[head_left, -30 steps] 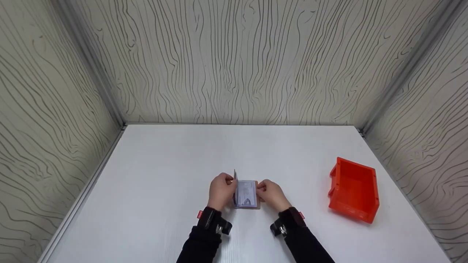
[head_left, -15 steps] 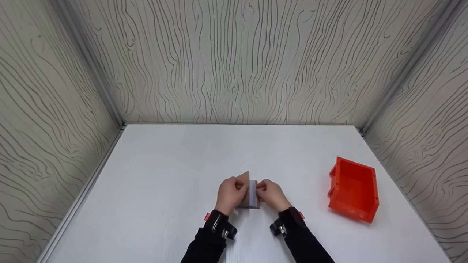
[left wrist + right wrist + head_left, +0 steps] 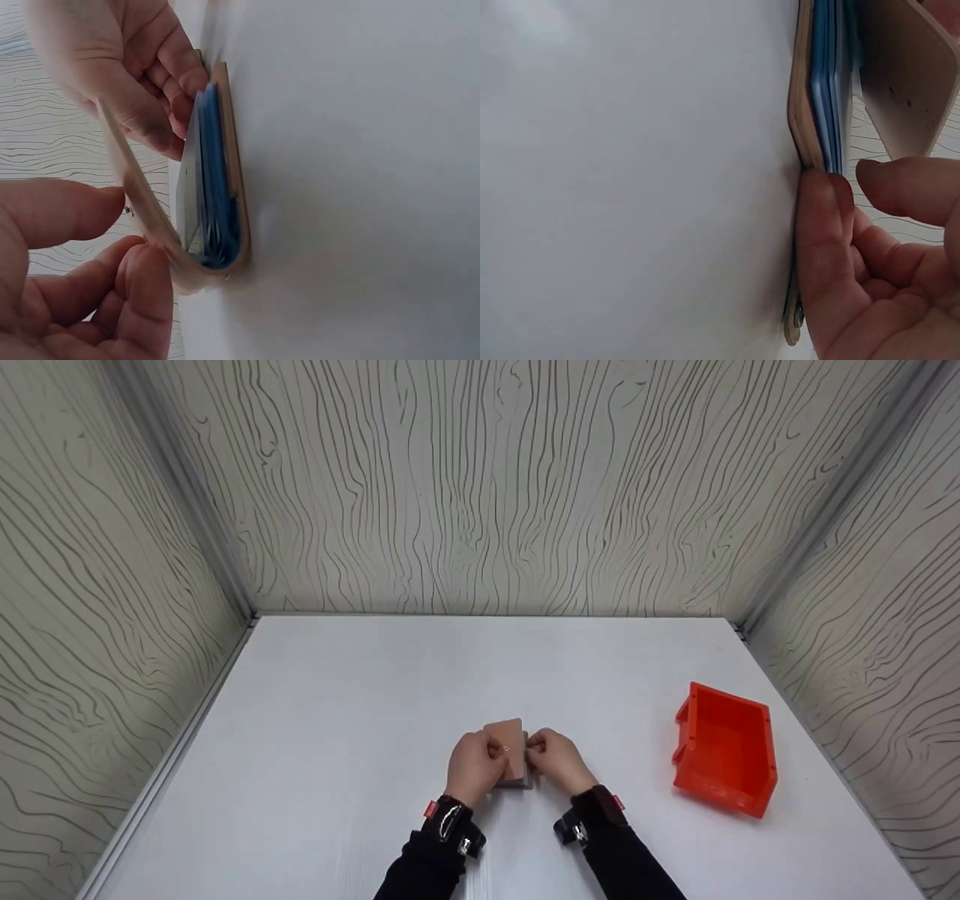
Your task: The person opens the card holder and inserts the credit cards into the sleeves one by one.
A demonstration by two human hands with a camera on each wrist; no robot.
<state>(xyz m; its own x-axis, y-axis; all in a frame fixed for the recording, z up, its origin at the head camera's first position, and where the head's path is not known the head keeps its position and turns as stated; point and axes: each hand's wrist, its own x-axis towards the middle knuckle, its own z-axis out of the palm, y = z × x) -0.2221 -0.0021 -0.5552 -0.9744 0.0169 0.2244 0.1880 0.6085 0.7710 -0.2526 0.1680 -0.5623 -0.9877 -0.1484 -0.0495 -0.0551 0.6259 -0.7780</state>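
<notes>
A tan card holder (image 3: 514,735) lies on the white table between both hands, its front cover partly raised. Blue-edged clear sleeves (image 3: 826,90) sit inside the back cover in the right wrist view. My left hand (image 3: 472,769) pinches the front cover (image 3: 142,184) between thumb and fingers, tilting it over the sleeves from the left. With curled fingers, my right hand (image 3: 561,761) holds the card holder's right edge. Its fingertips are at the sleeves' edge, and the thumb sits just off them. A strap end with a metal snap (image 3: 798,315) shows behind those fingers.
A red plastic bin (image 3: 727,750) stands on the table (image 3: 360,682) to the right. Wood-grain-patterned panels (image 3: 480,487) rise at the back and on both sides. A wrist-worn camera is strapped to each arm.
My left hand has moved right, swinging the front cover from upright over the sleeves, so its tan outer face now shows. My right hand has stayed at the right edge.
</notes>
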